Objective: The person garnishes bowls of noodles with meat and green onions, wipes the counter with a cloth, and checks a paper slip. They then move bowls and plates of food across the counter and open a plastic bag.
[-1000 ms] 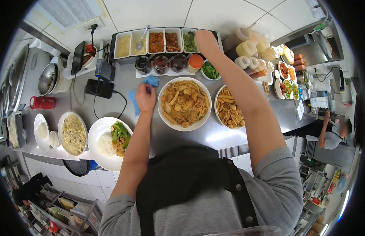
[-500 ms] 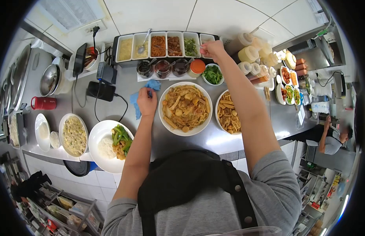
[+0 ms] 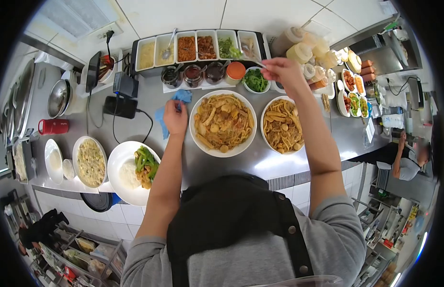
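head view: the right hand [image 3: 279,71] pinches a spoon [image 3: 253,60] toward the counter's [image 3: 286,164] back edge; the left hand [image 3: 175,116] is at a blue cloth [image 3: 160,116], its grip unclear. a noodle bowl [image 3: 222,154] stands nearer the front edge.

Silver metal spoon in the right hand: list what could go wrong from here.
Held by its handle in the right hand, the silver metal spoon could tip, dropping any load onto the orange-lidded round jar.

The bare right forearm runs beside the right-hand white round noodle bowl in this view and could brush its rim.
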A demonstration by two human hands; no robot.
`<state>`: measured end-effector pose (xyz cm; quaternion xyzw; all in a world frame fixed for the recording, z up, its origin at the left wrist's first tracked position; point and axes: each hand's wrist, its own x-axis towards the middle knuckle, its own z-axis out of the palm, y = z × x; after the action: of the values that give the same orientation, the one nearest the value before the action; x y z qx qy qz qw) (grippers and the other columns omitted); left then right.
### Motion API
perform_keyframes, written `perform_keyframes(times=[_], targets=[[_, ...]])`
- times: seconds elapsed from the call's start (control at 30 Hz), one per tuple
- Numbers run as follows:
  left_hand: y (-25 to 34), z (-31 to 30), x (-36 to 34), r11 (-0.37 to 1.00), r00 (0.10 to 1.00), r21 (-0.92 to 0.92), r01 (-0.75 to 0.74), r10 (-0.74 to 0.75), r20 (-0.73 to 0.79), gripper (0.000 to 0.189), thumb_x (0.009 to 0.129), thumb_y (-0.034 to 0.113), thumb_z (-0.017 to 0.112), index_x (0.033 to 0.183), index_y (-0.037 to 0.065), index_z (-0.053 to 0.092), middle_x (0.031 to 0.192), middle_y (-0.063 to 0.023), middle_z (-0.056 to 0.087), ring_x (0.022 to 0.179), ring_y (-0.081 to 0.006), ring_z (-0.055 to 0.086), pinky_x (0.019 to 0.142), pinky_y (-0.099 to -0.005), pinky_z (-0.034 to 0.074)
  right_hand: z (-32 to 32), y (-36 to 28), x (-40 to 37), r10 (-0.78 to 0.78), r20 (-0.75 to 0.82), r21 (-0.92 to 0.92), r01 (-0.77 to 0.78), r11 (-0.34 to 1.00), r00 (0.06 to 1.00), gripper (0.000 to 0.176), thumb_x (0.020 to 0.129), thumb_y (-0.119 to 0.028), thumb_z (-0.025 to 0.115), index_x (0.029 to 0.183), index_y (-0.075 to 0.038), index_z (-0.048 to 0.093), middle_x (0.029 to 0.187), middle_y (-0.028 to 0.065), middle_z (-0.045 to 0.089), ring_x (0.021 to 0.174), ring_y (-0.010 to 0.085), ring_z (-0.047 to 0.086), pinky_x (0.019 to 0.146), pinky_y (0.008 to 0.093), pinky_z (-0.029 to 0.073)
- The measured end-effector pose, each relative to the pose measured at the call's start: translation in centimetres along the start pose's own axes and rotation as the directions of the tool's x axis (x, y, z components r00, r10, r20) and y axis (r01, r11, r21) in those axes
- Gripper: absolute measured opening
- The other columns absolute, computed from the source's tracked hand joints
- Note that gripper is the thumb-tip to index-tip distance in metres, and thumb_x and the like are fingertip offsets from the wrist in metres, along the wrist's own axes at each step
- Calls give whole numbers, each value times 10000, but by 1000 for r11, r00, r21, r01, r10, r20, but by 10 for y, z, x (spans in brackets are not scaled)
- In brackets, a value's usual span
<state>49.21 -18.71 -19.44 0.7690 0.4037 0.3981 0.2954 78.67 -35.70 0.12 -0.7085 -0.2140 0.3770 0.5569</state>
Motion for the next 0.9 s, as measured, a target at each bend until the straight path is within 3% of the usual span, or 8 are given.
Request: perform_keyframes(times=[0.13, 0.23, 0.33, 0.57, 0.67, 0.73, 0.8, 0.9], targets=[[1, 0, 0, 1000, 1000, 15, 11, -11, -2, 132, 841, 88, 685, 826, 15, 577, 731, -114, 584, 567, -219, 545, 541, -344, 448, 2, 22, -58, 161, 125, -106, -148, 983, 979, 193, 925, -10, 593, 1082, 58, 684, 836, 87, 693, 687, 114, 647, 653, 240, 557], [0, 2, 0, 1000, 1000, 8, 14, -14, -10, 131, 839, 90, 687, 824, 14, 582, 730, -115, 586, 556, -219, 541, 536, -342, 444, 14, 51, -84, 157, 126, -201, -130, 971, 979, 186, 918, 36, 546, 1030, 102, 680, 795, 104, 684, 645, 143, 647, 629, 270, 555], [-1, 2, -1, 1000, 1000, -4, 10, -10, -15, 130, 835, 90, 690, 821, 13, 586, 727, -115, 585, 541, -216, 532, 530, -342, 440, 26, 48, -105, -8, 126, -500, 71, 863, 992, 225, 895, 66, 499, 1030, 111, 674, 775, 109, 679, 646, 149, 653, 623, 280, 554], [-3, 1, 0, 1000, 1000, 26, -8, 8, -16, 108, 818, 68, 685, 805, 30, 584, 732, -114, 576, 544, -238, 533, 527, -363, 436, 20, 45, -98, -69, 139, -607, 140, 783, 988, 272, 877, 62, 484, 1047, 57, 696, 753, 76, 673, 634, 117, 641, 635, 270, 552], [0, 1, 1, 1000, 1000, 30, -4, 5, -27, 110, 818, 69, 688, 802, 27, 587, 731, -112, 578, 545, -226, 532, 528, -353, 437, 12, 30, -79, -52, 117, -563, 110, 819, 992, 243, 886, 49, 511, 1039, 49, 701, 758, 74, 679, 621, 106, 633, 607, 258, 540], [2, 2, 1, 1000, 999, 23, -1, 2, -38, 115, 820, 74, 691, 803, 20, 591, 731, -112, 581, 545, -216, 532, 529, -343, 439, 2, 22, -44, -29, 95, -406, 65, 912, 995, 201, 898, 29, 542, 1009, 35, 710, 745, 66, 677, 612, 95, 622, 579, 245, 523], [4, 1, 1, 1000, 999, 0, -4, 4, -45, 115, 822, 76, 690, 806, 18, 592, 735, -113, 582, 547, -220, 532, 531, -344, 440, 6, 9, -5, -114, -3, -229, 110, 967, 993, 179, 861, -3, 576, 937, 31, 734, 691, 62, 679, 565, 109, 631, 551, 261, 515], [6, 1, 1, 1000, 999, -17, 26, -26, -21, 106, 819, 61, 673, 801, 31, 573, 748, -119, 574, 570, -267, 549, 544, -381, 449, 25, 3, 63, -268, -80, -568, 177, 803, 960, 162, 824, -42, 611, 906, 33, 730, 763, 136, 708, 641, 221, 688, 602, 326, 551]])
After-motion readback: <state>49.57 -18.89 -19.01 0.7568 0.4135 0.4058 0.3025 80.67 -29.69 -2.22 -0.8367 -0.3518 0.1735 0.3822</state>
